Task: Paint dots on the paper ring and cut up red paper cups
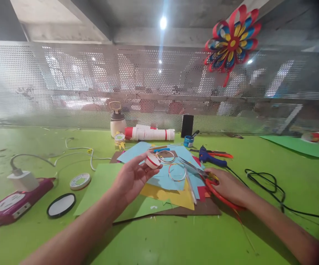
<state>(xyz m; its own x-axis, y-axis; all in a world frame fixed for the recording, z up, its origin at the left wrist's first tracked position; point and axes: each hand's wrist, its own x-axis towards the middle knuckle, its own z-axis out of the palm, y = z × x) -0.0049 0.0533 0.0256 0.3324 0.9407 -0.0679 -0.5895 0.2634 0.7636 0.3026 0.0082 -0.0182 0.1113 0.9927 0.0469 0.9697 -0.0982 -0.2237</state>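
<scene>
Held between the fingers and thumb of my left hand [130, 178] is a short white paper cup piece [153, 161] with a red stripe, tilted above the paper sheets. My right hand [228, 187] is wrapped round the handles of red-handled scissors [200, 171], whose blades point left toward the cup piece with a gap between. A thin strip [245, 232] hangs below the scissor handles. Under both hands lie light blue paper [151, 180], yellow paper [173, 197] and green paper [98, 191]. Wire-like rings [177, 177] rest on the blue sheets beside a white pen [191, 187].
At left are a purple power strip [18, 206] with a white charger, a black-rimmed disc [61, 205] and a round decorated piece [80, 181]. A blue glue gun [211, 158] and its black cable lie right. Stacked paper cups [154, 133], a bottle [118, 123] and a paint jar [188, 141] stand behind.
</scene>
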